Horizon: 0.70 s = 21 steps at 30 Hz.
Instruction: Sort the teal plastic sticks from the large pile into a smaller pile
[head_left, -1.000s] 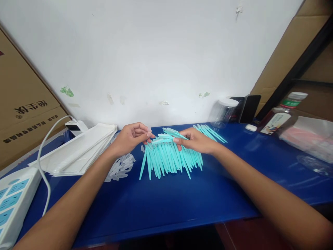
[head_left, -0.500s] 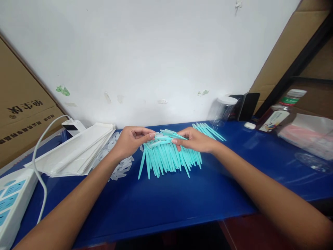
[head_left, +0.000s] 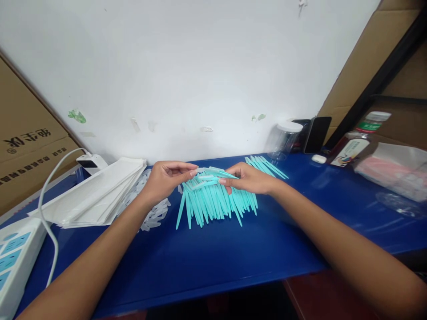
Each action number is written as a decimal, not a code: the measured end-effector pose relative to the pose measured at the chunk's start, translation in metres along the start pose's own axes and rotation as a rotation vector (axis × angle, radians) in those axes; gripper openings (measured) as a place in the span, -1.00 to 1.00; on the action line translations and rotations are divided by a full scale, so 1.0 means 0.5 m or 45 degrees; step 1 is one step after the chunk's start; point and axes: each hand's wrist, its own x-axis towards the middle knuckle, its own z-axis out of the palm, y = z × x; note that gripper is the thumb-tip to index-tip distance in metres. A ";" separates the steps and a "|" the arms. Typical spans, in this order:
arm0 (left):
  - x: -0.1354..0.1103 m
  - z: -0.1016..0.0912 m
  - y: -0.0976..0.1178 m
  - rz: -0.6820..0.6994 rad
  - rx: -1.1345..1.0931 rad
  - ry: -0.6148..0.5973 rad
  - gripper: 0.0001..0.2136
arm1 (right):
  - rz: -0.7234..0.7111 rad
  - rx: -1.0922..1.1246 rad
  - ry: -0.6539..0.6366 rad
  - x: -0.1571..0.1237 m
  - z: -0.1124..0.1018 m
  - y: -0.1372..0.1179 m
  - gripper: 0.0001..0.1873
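Observation:
In the head view my right hand (head_left: 248, 178) is closed around a few slim turquoise eyebrow razors (head_left: 211, 178), fanned out with their tips to the left. My left hand (head_left: 170, 178) pinches a small translucent cap (head_left: 201, 170) at the tip of one of them; whether it is fully seated I cannot tell. Just below both hands lies a wide pile of turquoise razors (head_left: 213, 202), handles toward me. Loose translucent caps (head_left: 156, 215) are heaped beside my left forearm, which partly hides them.
More razors (head_left: 266, 166) lie fanned out behind my right hand. White paper sleeves (head_left: 93, 193), a power strip (head_left: 15, 258) and a white cable (head_left: 42, 195) are at left. At right stand a clear jar (head_left: 287, 138), a phone (head_left: 318, 134), a bottle (head_left: 353, 142) and a plastic-wrapped pack (head_left: 393, 171).
Both hands stay nearly in place, still holding the razors and the cap. The left fingertips shift only slightly at the tip, and the whole view moves a little.

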 end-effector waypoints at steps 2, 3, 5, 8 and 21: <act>0.000 -0.001 -0.003 0.000 -0.007 -0.021 -0.70 | 0.033 0.047 -0.035 -0.001 -0.001 0.002 -0.54; 0.000 -0.002 -0.004 0.003 -0.004 -0.023 -0.71 | 0.054 0.080 -0.053 -0.001 -0.001 0.003 -0.54; 0.000 -0.002 -0.004 0.006 0.005 -0.021 -0.71 | 0.089 0.144 -0.076 -0.003 -0.002 0.004 -0.54; -0.001 -0.002 0.000 0.009 0.013 -0.032 -0.73 | 0.128 0.201 -0.098 -0.005 -0.002 0.004 -0.54; -0.008 0.012 0.004 -0.008 0.043 -0.129 -0.64 | 0.116 0.281 -0.210 -0.003 0.009 0.004 -0.46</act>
